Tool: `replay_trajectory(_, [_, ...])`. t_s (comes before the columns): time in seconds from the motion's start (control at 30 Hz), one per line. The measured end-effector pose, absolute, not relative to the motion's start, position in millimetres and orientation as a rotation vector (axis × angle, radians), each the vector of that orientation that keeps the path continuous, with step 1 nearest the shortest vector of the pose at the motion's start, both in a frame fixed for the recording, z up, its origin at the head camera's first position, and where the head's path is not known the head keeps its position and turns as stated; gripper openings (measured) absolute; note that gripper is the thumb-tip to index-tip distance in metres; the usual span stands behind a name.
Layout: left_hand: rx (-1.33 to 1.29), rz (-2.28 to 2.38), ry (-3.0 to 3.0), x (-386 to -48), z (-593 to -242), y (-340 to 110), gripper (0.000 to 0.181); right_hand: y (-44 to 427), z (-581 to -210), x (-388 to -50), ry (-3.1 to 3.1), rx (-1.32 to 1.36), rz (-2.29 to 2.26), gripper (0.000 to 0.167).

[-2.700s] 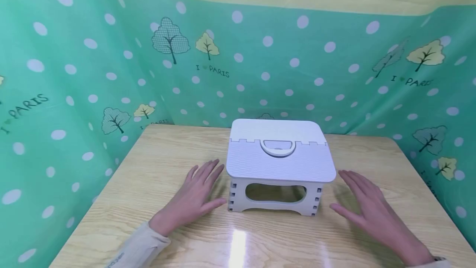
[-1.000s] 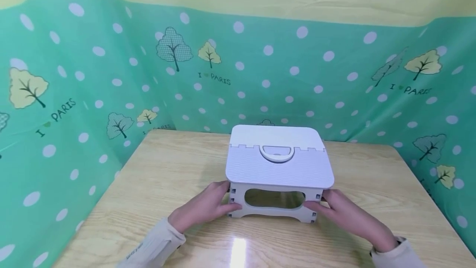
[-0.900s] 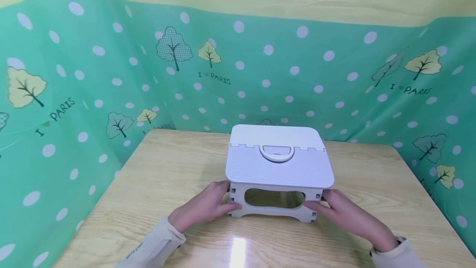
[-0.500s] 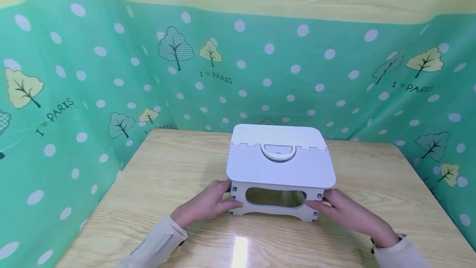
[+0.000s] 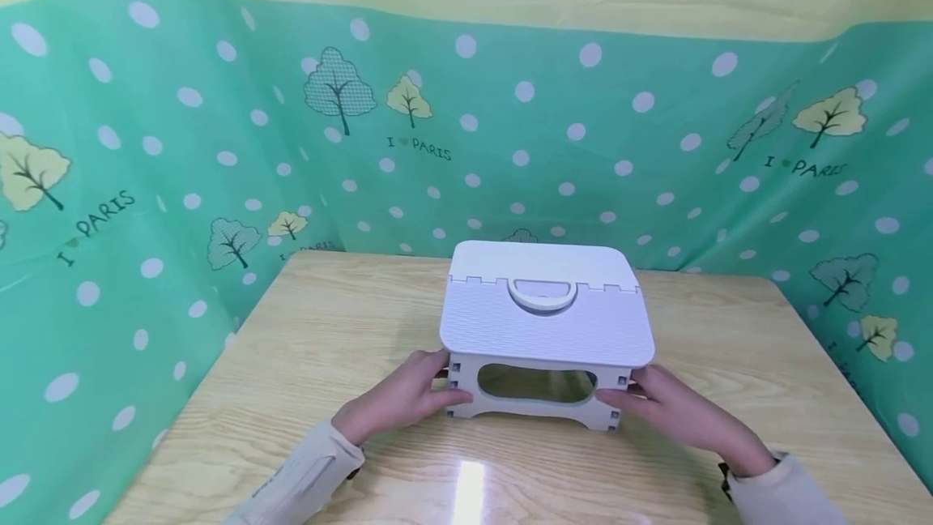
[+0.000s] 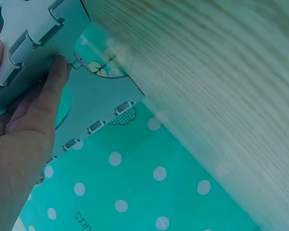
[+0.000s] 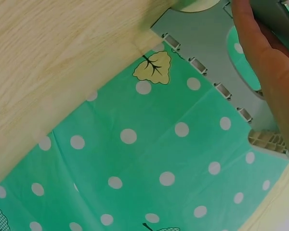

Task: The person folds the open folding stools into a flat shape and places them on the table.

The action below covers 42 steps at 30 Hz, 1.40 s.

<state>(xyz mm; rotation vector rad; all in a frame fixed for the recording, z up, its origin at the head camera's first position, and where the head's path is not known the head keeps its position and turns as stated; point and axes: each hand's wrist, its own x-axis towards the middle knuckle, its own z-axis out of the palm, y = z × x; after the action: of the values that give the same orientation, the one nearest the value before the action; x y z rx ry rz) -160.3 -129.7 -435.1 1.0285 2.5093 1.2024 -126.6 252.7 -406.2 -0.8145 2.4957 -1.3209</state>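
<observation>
A white folding stool (image 5: pixel 547 330) stands upright on its legs, its D-shaped handle (image 5: pixel 543 296) lying in the top. At its left side my left hand (image 5: pixel 401 399) grips the leg part, thumb on the front panel and fingers round the side edge. My right hand (image 5: pixel 685 416) holds the opposite side likewise. In the left wrist view the left hand (image 6: pixel 31 125) has its fingers against the inside of the hinged panel (image 6: pixel 62 29). The right wrist view shows the right hand (image 7: pixel 269 62) beside the side panel (image 7: pixel 202 43); its fingertips are out of frame.
The wooden table (image 5: pixel 342 306) extends around the stool on all sides. Behind it and to both sides hangs a green curtain (image 5: pixel 408 201) with white dots and trees, its upper band yellow. A bright glare lies on the tabletop in front of the stool.
Since the earliest frame, both hands have moved inward from beside the stool and taken hold of its sides. Over the last second the hands and stool have stayed almost the same; the view shifted slightly.
</observation>
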Motion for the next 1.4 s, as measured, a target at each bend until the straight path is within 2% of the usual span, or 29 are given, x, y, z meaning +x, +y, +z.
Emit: replay_trajectory(1.4, [0.992,1.213,2.483,-160.1,-433.8,-130.8,0.051,256.7,-409.7,-129.2,2.442,-0.746,-1.327,0.059])
